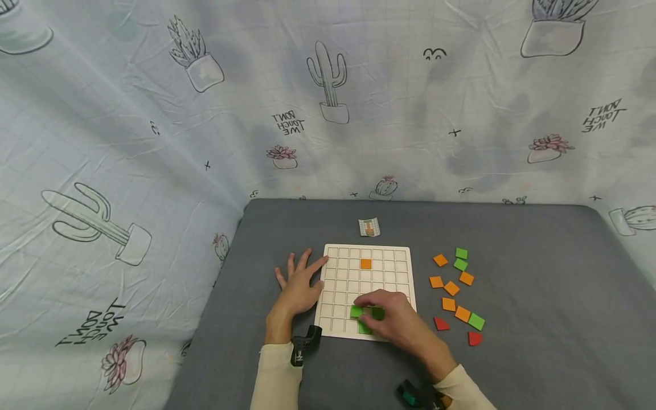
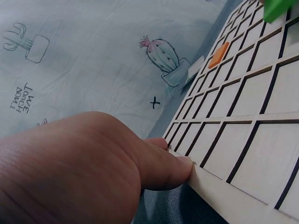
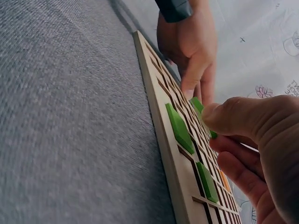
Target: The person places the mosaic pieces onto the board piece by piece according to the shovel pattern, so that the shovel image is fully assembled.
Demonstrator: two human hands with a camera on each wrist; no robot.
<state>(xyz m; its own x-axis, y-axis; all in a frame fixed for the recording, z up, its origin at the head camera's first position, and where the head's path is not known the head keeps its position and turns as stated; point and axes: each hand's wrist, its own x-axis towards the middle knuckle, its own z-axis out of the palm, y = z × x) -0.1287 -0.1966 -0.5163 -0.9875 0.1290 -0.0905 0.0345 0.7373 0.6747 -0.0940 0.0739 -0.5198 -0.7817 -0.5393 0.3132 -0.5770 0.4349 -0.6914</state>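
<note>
A wooden grid board (image 1: 337,285) lies on the table. My left hand (image 1: 296,290) rests at its left edge with fingers spread; in the left wrist view the thumb (image 2: 170,165) touches the rim. Over the lower part of the board, my right hand (image 1: 397,319) pinches a green square tile (image 3: 197,105) between thumb and fingers. The tile is tilted above the grid. Two more green tiles sit on the board, one near the front edge (image 3: 180,129) and one beside it (image 3: 207,183). An orange tile (image 1: 366,264) lies in an upper cell.
Right of the board lie loose orange tiles (image 1: 436,282), green tiles (image 1: 476,322) and red pieces (image 1: 475,339). A small printed pattern card (image 1: 369,227) is behind the board on the grey table (image 1: 538,285). A cactus-print cloth (image 1: 389,136) hangs around the back and left.
</note>
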